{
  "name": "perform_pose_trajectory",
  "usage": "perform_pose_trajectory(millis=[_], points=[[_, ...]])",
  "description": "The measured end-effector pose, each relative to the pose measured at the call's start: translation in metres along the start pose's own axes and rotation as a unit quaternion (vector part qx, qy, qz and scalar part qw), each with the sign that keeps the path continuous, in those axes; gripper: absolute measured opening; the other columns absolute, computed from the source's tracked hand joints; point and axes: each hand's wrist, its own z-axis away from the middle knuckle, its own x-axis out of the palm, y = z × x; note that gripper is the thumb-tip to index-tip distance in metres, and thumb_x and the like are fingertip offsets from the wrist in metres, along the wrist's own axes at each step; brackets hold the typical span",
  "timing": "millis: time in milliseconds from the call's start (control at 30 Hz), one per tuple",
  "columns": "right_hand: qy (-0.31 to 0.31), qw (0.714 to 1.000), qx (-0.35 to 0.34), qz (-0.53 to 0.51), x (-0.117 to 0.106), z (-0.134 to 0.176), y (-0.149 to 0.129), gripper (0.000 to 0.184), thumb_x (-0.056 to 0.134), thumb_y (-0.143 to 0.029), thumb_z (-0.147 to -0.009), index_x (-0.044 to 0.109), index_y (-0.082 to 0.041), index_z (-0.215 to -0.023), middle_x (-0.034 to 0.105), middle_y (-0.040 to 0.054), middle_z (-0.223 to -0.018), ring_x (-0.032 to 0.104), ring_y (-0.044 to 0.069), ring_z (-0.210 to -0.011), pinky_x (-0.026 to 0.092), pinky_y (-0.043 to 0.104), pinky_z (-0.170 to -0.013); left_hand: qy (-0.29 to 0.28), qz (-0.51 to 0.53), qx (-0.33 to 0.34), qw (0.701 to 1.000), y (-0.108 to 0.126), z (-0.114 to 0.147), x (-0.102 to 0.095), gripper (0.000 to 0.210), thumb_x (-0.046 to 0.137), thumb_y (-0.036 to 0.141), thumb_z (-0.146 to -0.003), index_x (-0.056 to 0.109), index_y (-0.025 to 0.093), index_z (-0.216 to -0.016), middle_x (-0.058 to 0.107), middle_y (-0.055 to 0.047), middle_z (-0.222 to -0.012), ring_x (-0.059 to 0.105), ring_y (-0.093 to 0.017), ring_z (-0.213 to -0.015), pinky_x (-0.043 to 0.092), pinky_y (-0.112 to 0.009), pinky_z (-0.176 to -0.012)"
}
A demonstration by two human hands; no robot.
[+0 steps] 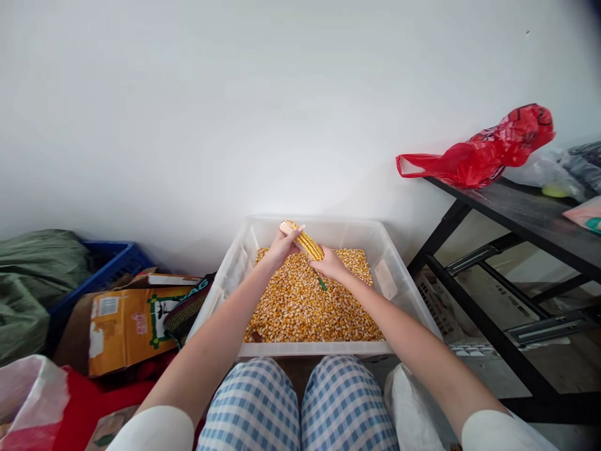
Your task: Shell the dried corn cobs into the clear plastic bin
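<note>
An ear of corn (308,243) is held slantwise above a bin of loose kernels. Its upper left end looks pale, while yellow kernels cover the lower right part. My left hand (280,247) is closed round the upper end, thumb across the top. At the lower end my right hand (331,265) is closed against the ear, its fingers partly hidden behind it. Just below the right hand a thin green piece (322,284) shows; whether it is held or lies on the kernels I cannot tell. Yellow corn kernels (310,313) fill much of the translucent plastic bin (322,349).
A black metal-framed table (521,213) stands on the right, a red plastic bag (498,150) on its corner. To the left are an orange cardboard box (124,332), a blue crate (113,250) and a green sack (42,275). A white wall (282,113) rises behind the bin.
</note>
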Motion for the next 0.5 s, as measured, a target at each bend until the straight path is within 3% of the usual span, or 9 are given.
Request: perform_pose_trajectory(millis=[100, 267, 400, 500], points=[[-0.01, 0.999, 0.008, -0.029, 0.002, 0.0, -0.001, 0.036, 0.055, -0.027, -0.063, 0.052, -0.019, -0.098, 0.055, -0.0026, -0.066, 0.045, 0.008, -0.041, 0.038, 0.021, -0.042, -0.037, -0.005, 0.017, 0.999, 0.004, 0.001, -0.005, 0.045, 0.067, 0.039, -0.067, 0.042, 0.019, -0.099, 0.059, -0.003, -0.088, 0.061, -0.014, -0.074, 0.051, -0.035, -0.071], [0.01, 0.998, -0.02, -0.064, -0.001, -0.001, -0.005, 0.034, 0.058, -0.023, -0.06, 0.054, -0.018, -0.093, 0.057, -0.0012, -0.075, 0.051, 0.01, -0.056, 0.042, 0.022, -0.052, -0.074, -0.004, 0.023, 0.997, 0.013, 0.005, -0.01, 0.042, 0.064, 0.036, -0.071, 0.043, 0.02, -0.103, 0.057, -0.005, -0.099, 0.059, -0.017, -0.087, 0.049, -0.038, -0.078], [-0.015, 0.992, 0.025, -0.126, -0.003, 0.001, -0.009, 0.033, 0.054, -0.026, -0.064, 0.05, -0.019, -0.096, 0.049, -0.0053, -0.059, 0.041, 0.008, -0.039, 0.037, 0.021, -0.04, -0.132, 0.027, 0.026, 0.991, 0.019, 0.011, -0.006, 0.049, 0.064, 0.033, -0.072, 0.042, 0.023, -0.114, 0.057, -0.007, -0.105, 0.058, -0.018, -0.093, 0.046, -0.037, -0.084], [0.002, 0.992, 0.031, -0.12, 0.0, 0.001, -0.012, 0.033, 0.054, -0.027, -0.063, 0.05, -0.02, -0.096, 0.049, -0.005, -0.06, 0.042, 0.008, -0.037, 0.035, 0.021, -0.037, -0.096, 0.025, 0.015, 0.995, 0.017, 0.01, -0.001, 0.052, 0.063, 0.039, -0.071, 0.041, 0.024, -0.116, 0.057, -0.007, -0.103, 0.06, -0.019, -0.089, 0.047, -0.038, -0.081]])
